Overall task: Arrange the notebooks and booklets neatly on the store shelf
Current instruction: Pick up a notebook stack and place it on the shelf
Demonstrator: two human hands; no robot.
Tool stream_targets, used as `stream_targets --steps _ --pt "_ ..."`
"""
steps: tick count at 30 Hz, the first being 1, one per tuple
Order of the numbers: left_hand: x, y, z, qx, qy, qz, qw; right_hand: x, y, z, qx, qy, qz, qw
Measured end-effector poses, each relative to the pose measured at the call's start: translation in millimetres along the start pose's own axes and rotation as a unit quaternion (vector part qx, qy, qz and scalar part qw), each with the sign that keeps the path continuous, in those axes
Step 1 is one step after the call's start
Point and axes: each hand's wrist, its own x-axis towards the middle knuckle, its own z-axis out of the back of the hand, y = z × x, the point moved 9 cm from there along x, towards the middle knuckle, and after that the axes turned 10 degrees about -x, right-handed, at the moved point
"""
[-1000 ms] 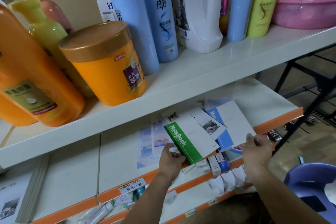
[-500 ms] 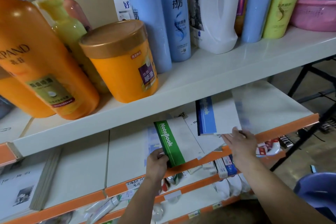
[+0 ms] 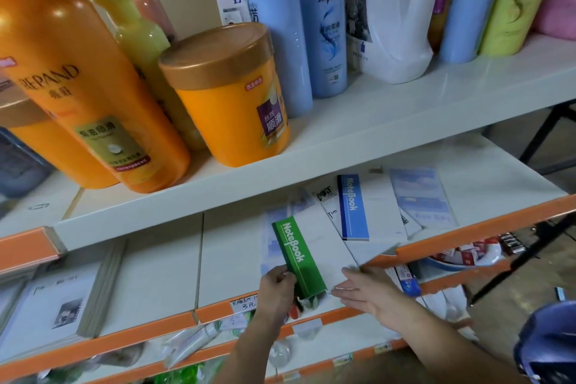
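Left hand [image 3: 278, 287] pinches a green-spined white paper notebook [image 3: 296, 254] overhanging the orange near edge of the white metal shelf [image 3: 232, 262], spine pointing far-left; right hand [image 3: 365, 287] flat, touching it. Open shelf left.

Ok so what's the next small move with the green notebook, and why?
Probably swing the green notebook square and push it back: it lies tilted, its near corner overhanging the orange shelf edge. The left hand grips that corner; the right hand lies flat beside it.

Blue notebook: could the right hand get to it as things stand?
Probably yes: the right hand is open at the front of the shelf, and the blue notebook lies uncovered just behind it, nothing between them.
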Motion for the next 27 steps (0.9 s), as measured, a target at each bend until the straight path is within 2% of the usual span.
stream_targets --steps 3,7,10,12,15,18,23,27 --pt "-3 -5 4 0.074 0.024 -0.033 0.996 0 -5 -2 0.051 -0.015 -0.013 0.999" --pt "-5 -13 26 0.165 -0.021 -0.062 0.984 -2 -11 -9 0.07 -0.017 -0.034 0.997" --pt "-7 -21 39 0.317 -0.049 -0.098 0.942 -4 -10 -20 0.051 0.005 -0.034 0.998" --pt "-9 -23 47 0.375 -0.051 -0.087 0.922 -6 -8 -29 0.034 0.024 -0.03 0.999" --pt "-10 -15 58 0.384 -0.033 -0.056 0.921 -5 -10 -40 0.032 0.041 -0.028 0.998" --pt "-11 -4 72 0.391 -0.029 -0.034 0.919 -3 -11 -48 0.04 0.024 -0.019 0.999" --pt "-10 0 96 0.373 -0.025 -0.042 0.926 -6 -1 -62 0.05 -0.048 0.021 0.997" --pt "-9 -12 129 0.364 -0.026 -0.083 0.927 -22 17 -102 0.067 -0.016 0.053 0.996"
